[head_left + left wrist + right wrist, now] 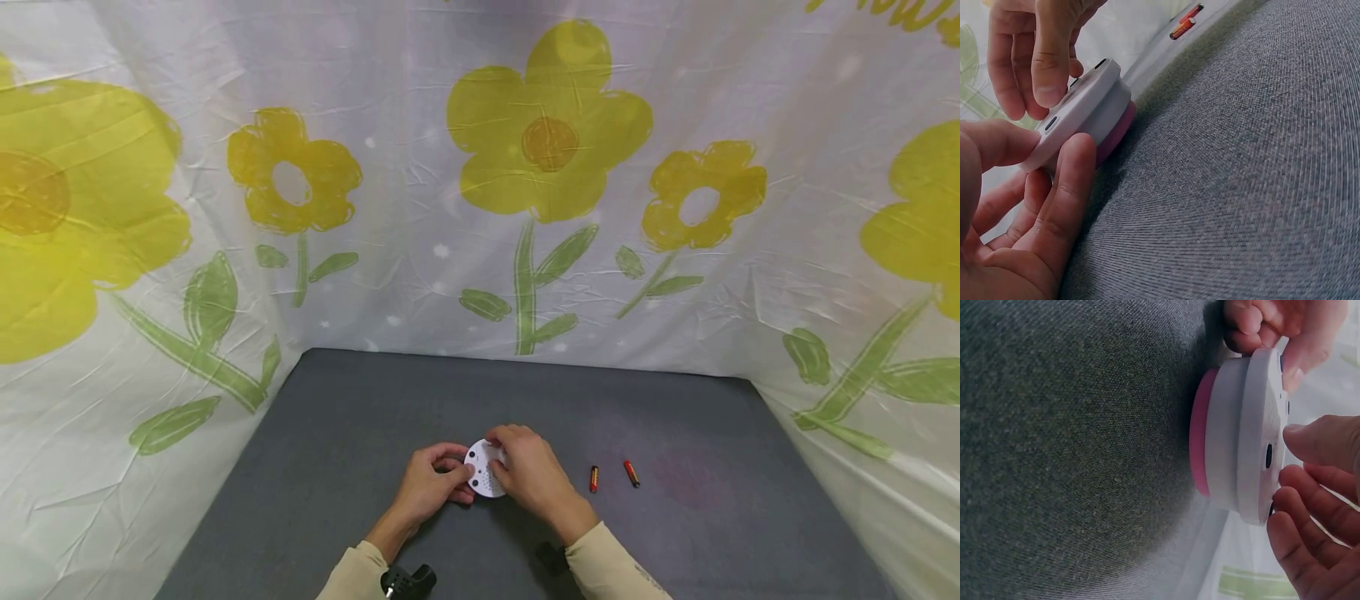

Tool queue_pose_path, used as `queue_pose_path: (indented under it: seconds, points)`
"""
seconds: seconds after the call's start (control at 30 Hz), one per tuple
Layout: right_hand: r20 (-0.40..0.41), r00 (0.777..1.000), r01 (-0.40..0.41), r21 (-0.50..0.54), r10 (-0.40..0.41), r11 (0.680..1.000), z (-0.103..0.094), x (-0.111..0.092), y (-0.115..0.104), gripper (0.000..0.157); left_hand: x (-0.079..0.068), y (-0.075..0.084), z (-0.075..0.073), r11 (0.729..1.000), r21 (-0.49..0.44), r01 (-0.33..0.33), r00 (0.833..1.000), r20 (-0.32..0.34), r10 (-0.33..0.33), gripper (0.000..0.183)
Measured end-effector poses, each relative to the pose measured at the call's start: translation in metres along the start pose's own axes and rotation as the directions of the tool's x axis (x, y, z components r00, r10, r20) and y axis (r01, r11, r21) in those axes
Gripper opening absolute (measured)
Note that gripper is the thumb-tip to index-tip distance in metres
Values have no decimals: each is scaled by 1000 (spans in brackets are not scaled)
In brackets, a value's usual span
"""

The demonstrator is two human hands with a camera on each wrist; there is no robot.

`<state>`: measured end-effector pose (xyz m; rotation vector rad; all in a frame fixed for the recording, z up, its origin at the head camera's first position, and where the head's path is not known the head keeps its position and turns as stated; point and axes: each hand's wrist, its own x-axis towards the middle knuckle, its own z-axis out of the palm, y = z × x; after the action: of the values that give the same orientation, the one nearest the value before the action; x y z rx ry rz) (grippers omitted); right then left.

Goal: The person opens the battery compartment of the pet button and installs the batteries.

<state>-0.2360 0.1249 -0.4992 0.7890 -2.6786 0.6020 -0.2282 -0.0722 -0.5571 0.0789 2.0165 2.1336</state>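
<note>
Batteries (594,479) (on table (360,408)) right of device (483,467).

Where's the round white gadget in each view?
Head: white gadget, lower middle.
Left wrist: white gadget, upper left, tilted.
Right wrist: white gadget, right of centre, seen nearly edge-on, pink base leftward.
Shared landmark: left hand, touching its rim in all three.

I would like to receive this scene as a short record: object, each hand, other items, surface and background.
Object: white round device, dark pads on its upper face, pink base toward the table
Left hand: pinches the device's edge, thumb on the upper face
Right hand: over the device, fingertips at its upper face
Other items: two batteries, red and black, lying apart, right of the hands
Surface: dark grey table
Background: pale curtain, yellow flowers printed
</note>
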Motion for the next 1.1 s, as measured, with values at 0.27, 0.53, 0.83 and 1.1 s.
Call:
queue_pose_path:
  seconds: [0.27,0.53,0.83,1.1]
  points:
    - [4,1000,16,-43,-16,999,3,2,-2,30,0,-1,0,1000,-21,0,1000,-6,0,41]
    - [34,999,10,-60,-8,998,3,3,-3,30,2,-3,0,999,-50,-5,1000,5,5,40]
    - [76,997,23,-47,-20,999,3,5,-2,28,3,-2,-1,999,-54,7,1000,-2,-7,39]
    - [99,995,29,-26,-27,999,4,7,-1,26,2,0,-1,997,-75,20,1000,6,-19,41]
